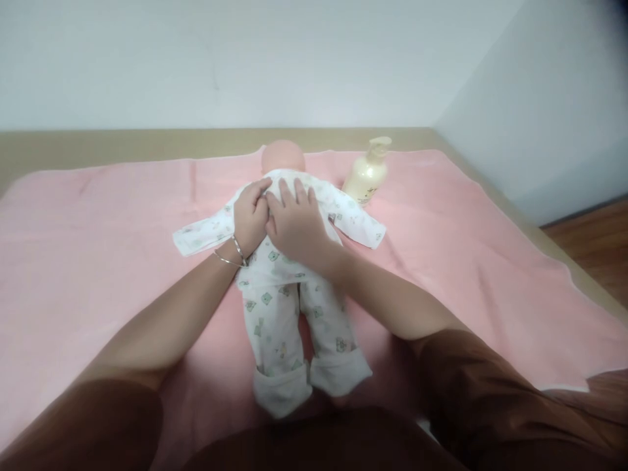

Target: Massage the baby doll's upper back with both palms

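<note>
A baby doll [275,307] lies stretched out on a pink cloth, its bald head [283,156] away from me and no face showing. It wears a white top and trousers with a small green print, the cuffs turned up. My right hand [300,222] rests flat on its upper torso, fingers spread. Beside it, my left hand [251,214], with bracelets at the wrist, is curled against the doll's left-hand side, its thumb side close to my right hand. Part of the left fingers is hidden. The sleeves reach out to both sides.
A cream pump bottle [367,171] stands on the pink cloth [98,261] just beyond the doll's right-hand sleeve. A pale wall [196,59] rises behind the tan surface's back edge [122,140]. Wooden floor [598,242] shows at the right.
</note>
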`<state>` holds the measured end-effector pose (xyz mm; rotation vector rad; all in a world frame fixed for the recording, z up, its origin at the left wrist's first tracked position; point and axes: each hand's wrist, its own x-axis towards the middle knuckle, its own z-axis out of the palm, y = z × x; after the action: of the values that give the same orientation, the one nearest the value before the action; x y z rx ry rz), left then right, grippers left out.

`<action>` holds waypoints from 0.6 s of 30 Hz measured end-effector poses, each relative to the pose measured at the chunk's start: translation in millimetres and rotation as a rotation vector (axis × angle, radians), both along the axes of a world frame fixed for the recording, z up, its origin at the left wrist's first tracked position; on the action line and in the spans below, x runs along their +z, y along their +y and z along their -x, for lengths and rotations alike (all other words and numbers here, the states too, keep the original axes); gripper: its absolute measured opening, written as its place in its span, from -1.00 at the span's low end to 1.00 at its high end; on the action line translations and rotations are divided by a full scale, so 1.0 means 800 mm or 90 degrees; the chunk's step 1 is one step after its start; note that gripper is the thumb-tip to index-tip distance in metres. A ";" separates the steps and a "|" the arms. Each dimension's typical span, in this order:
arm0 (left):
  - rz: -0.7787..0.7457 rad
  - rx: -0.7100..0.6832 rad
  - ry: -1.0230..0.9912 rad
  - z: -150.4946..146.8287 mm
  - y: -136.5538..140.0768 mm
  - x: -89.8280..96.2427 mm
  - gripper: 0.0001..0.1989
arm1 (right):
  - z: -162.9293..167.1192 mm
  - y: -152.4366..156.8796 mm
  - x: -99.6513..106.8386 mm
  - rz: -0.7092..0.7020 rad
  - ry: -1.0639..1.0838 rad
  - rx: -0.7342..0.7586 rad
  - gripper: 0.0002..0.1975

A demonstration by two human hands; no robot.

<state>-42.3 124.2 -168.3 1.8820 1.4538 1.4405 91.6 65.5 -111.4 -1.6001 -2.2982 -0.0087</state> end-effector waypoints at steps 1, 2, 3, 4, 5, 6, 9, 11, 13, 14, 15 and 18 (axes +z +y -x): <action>0.000 -0.003 -0.004 0.001 0.000 -0.001 -0.52 | 0.001 -0.003 0.002 0.001 -0.011 0.027 -0.46; 0.000 -0.003 -0.008 0.001 0.000 -0.001 -0.51 | 0.000 -0.004 0.003 0.007 -0.018 0.052 -0.46; -0.002 -0.002 -0.012 0.001 0.000 -0.001 -0.49 | -0.003 -0.002 0.004 0.018 -0.019 0.074 -0.46; -0.003 0.000 -0.014 0.001 0.000 -0.001 -0.49 | -0.006 0.003 0.006 0.031 -0.015 0.093 -0.47; -0.004 0.001 -0.015 0.001 -0.001 -0.001 -0.48 | -0.010 0.009 0.006 0.045 -0.006 0.107 -0.47; -0.005 0.001 -0.014 0.001 -0.001 0.000 -0.49 | -0.014 0.017 0.007 0.059 0.007 0.114 -0.48; -0.007 0.004 -0.007 0.000 -0.001 0.002 -0.51 | -0.024 0.040 0.004 0.082 0.058 0.094 -0.49; -0.006 0.011 0.002 0.000 0.001 0.003 -0.51 | -0.029 0.054 0.000 0.079 0.087 0.070 -0.49; 0.002 0.008 0.019 -0.002 0.001 0.006 -0.51 | -0.034 0.065 -0.005 0.077 0.110 0.047 -0.46; 0.009 0.008 0.035 -0.004 0.000 0.008 -0.51 | -0.037 0.069 -0.007 0.080 0.119 0.033 -0.44; 0.018 0.012 0.057 -0.007 -0.003 0.011 -0.51 | -0.040 0.073 -0.008 0.084 0.126 0.019 -0.41; 0.035 0.025 0.144 -0.024 -0.023 0.019 -0.54 | -0.047 0.080 -0.010 0.099 0.141 -0.011 -0.38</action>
<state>-23.3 106.2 -153.2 2.0456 1.6229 1.2221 128.8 129.2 -119.4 -1.6049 -2.1577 0.3337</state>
